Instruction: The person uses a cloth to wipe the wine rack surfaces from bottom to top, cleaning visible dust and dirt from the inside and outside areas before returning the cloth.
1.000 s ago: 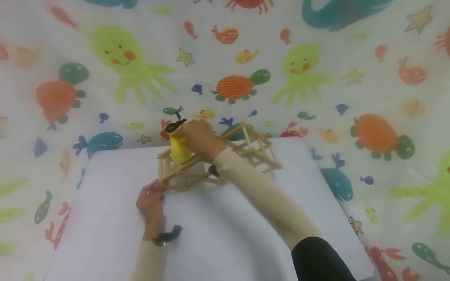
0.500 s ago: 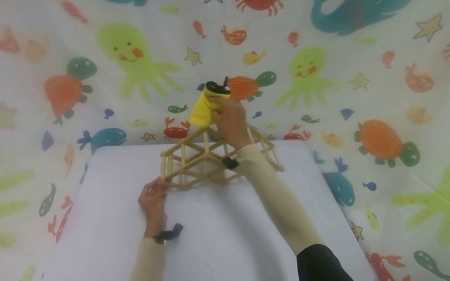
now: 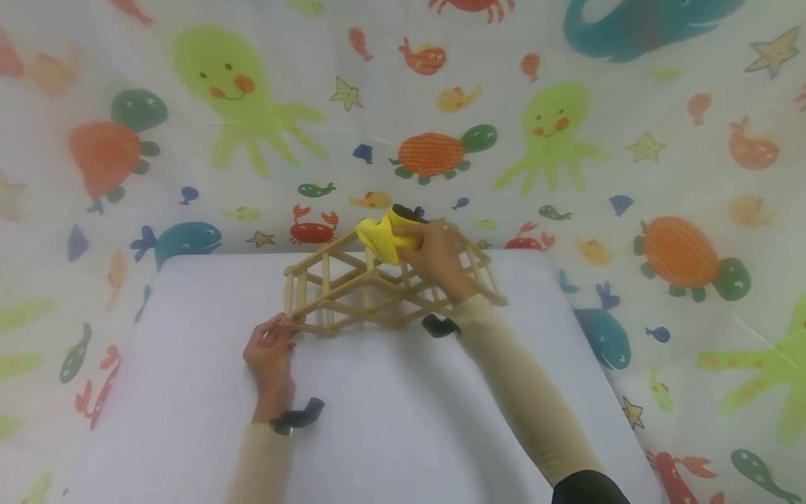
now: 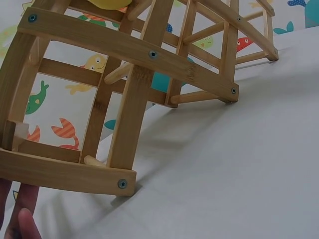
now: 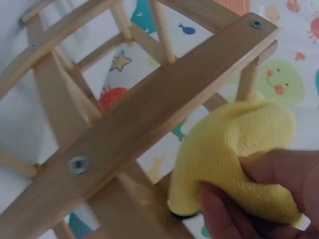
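A slatted wooden rack with crossing bars and round dowels stands at the back of the table. In the head view my left hand pinches its near left corner; the left wrist view shows fingers under the lowest slat. My right hand grips a bunched yellow cloth with black trim, up at the rack's raised middle. Seen from the right wrist, the fuzzy cloth is squeezed between thumb and fingers beside a wooden upright and a bolted slat. Part of the rack is hidden behind my right hand.
The rack rests on a white-covered table. Close behind hangs a curtain printed with sea animals. A black curved piece sticks out from my left wrist, and a similar piece from my right wrist.
My right hand has carried the yellow cloth from the rack's left part up and to the right, then down onto its raised middle. My left hand stays at the left corner.
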Available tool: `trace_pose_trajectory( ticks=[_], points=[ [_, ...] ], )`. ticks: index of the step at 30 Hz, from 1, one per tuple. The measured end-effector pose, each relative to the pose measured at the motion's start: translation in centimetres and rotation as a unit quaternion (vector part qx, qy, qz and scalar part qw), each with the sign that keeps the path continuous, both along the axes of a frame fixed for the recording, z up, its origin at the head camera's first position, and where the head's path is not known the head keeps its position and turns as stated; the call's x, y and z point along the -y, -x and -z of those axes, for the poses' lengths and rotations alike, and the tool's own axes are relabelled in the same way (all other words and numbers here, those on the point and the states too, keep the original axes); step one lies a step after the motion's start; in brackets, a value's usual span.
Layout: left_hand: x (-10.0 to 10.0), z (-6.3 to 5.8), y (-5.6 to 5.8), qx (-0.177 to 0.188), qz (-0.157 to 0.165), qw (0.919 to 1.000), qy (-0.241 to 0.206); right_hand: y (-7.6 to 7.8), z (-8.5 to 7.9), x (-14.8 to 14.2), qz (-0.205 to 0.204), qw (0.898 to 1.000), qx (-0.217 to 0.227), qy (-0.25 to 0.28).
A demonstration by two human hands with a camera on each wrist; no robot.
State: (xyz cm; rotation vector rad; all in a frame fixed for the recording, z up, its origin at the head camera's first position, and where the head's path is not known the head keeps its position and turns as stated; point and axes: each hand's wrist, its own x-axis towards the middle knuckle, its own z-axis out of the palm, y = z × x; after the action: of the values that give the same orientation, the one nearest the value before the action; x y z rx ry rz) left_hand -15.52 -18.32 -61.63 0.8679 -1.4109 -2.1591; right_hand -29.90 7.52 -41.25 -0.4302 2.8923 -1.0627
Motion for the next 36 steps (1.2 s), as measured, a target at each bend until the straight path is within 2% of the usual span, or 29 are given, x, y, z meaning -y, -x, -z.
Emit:
trace_pose_trajectory(
  ticks=[5, 9, 11, 14, 18, 22, 25, 31, 36],
  points=[
    [0.1, -0.1, 0.1, -0.004, -0.002, 1.0000, 0.003, -0.2, 0.6, -0.6, -0.029, 0.999, 0.043, 0.001],
    [0.2, -0.3, -0.1, -0.006, -0.001, 1.0000, 0.004, 0.6, 0.9, 0.1, -0.076, 0.994, 0.075, -0.024],
    [0.3, -0.4, -0.1, -0.004, 0.001, 1.0000, -0.002, 1.0, 1.0, 0.4, -0.089, 0.990, 0.106, -0.029],
    [0.4, -0.4, -0.1, 0.000, 0.008, 1.0000, -0.002, 1.6, 1.6, 1.0, -0.109, 0.985, 0.126, -0.041],
    [0.5, -0.2, 0.0, -0.001, -0.004, 1.0000, 0.005, 2.9, 3.0, 2.1, -0.151, 0.975, 0.158, -0.037],
    [0.3, 0.2, 0.1, -0.005, -0.003, 1.0000, -0.001, 4.0, 4.1, 3.1, -0.154, 0.967, 0.203, -0.017],
    [0.2, 0.4, 0.2, -0.009, 0.006, 0.9999, -0.009, 4.4, 4.8, 3.6, -0.163, 0.969, 0.185, -0.024],
    [0.2, 0.4, 0.3, -0.012, 0.000, 0.9999, -0.004, 4.7, 5.3, 4.7, -0.227, 0.965, 0.099, -0.080],
    [0.3, 0.1, 0.5, -0.007, 0.006, 1.0000, 0.002, 4.6, 5.0, 5.3, -0.197, 0.968, 0.073, -0.139]
  ],
)
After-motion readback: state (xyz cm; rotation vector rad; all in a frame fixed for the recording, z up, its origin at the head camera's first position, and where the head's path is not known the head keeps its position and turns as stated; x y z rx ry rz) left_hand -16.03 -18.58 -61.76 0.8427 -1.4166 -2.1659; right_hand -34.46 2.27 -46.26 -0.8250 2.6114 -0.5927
